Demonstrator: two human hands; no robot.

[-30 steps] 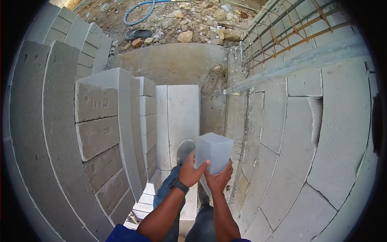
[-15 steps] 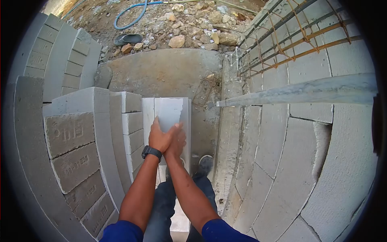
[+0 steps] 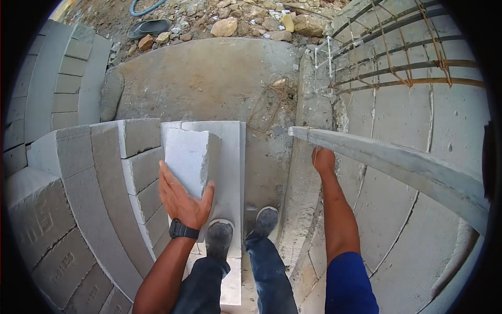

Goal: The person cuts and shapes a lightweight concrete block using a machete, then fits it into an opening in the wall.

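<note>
A cut piece of light grey aerated concrete block (image 3: 186, 157) lies on a long pale block surface in front of me, one edge rough. My left hand (image 3: 184, 201) grips its near end, with the fingers along the left side and the thumb at the right. Out to the right, my right hand (image 3: 323, 159) is closed just below the near end of a long grey beam (image 3: 387, 157). A thin line hangs from that end down to the hand. What the right fingers hold is hidden.
Stacked aerated blocks (image 3: 142, 137) stand at my left. A block wall (image 3: 387, 209) rises at my right, with rusty rebar (image 3: 402, 73) above it. Ahead are a concrete slab (image 3: 193, 78), a bent wire (image 3: 266, 104), shoes (image 3: 149, 29) and rubble (image 3: 225, 27).
My hands were together over the pale block surface. Now the right hand has moved right to the beam's end, and the left hand grips the cut block. The view has shifted.
</note>
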